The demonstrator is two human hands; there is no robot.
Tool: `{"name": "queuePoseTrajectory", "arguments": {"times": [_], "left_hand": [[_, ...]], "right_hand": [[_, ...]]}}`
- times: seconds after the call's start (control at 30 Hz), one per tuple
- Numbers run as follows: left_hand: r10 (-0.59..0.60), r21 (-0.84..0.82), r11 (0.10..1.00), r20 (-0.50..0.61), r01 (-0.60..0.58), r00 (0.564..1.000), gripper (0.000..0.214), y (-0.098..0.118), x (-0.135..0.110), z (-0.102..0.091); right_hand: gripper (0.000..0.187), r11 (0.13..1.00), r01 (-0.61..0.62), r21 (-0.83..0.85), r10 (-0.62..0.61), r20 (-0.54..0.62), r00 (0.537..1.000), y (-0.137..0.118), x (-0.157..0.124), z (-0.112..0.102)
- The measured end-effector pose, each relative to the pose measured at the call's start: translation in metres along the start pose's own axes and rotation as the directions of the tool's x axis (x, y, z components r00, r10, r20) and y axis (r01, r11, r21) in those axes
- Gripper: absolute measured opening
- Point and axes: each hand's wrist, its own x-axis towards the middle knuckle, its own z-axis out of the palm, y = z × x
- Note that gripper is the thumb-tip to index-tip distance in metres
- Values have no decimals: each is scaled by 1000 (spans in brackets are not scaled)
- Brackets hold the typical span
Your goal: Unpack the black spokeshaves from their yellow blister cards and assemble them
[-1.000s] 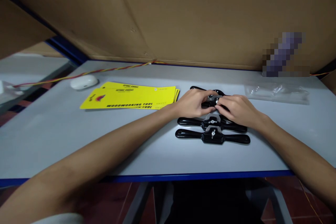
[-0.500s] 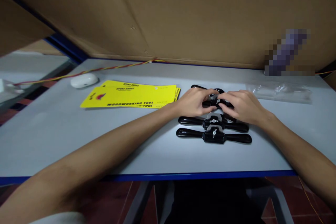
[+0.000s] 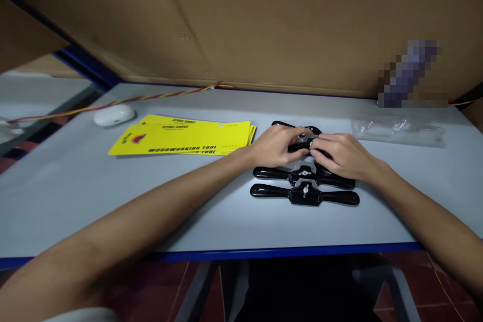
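Observation:
My left hand [image 3: 277, 147] is closed around the middle of a black spokeshave [image 3: 298, 147], thumb on the near side and fingers on the far side. The fingertips of my right hand [image 3: 341, 155] pinch at the small screw at its centre; the fingers partly cover it. Nearer to me lie two more black spokeshaves, a middle one [image 3: 272, 174] and a front one [image 3: 305, 195], side by side with pale metal blades and silver wing screws. Beyond my hands, another black spokeshave [image 3: 281, 124] shows only in part.
Yellow printed cards [image 3: 181, 140] lie stacked left of my hands on the grey table [image 3: 211, 221]. A white rounded case [image 3: 113, 115] sits farther left. Clear plastic bags [image 3: 400, 131] lie at the back right. A twisted red-yellow wire [image 3: 151, 96] runs along the cardboard wall [image 3: 264, 25].
My right fingertips have shifted slightly on the screw, closing in on the blade area. The whole view has moved a little; the other spokeshaves and cards stay where they lay.

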Motion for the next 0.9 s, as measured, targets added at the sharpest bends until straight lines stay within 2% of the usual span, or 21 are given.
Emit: {"name": "queuePoseTrajectory", "arguments": {"times": [0.17, 0.3, 0.5, 0.9], "left_hand": [[-22, 20, 1000, 9, 22, 1000, 59, 2, 0, -1], [-23, 4, 1000, 3, 23, 1000, 52, 3, -1, -2], [-34, -9, 999, 2, 34, 999, 42, 2, -1, 0], [-36, -36, 999, 0, 36, 999, 28, 4, 0, -1]], "right_hand": [[27, 996, 23, 89, -23, -7, 1000, 7, -6, -4], [29, 980, -32, 199, 41, -37, 999, 9, -7, -6], [34, 974, -40, 223, 60, -85, 995, 13, -8, -6], [35, 983, -60, 174, 71, -55, 996, 14, -6, -3]]}}
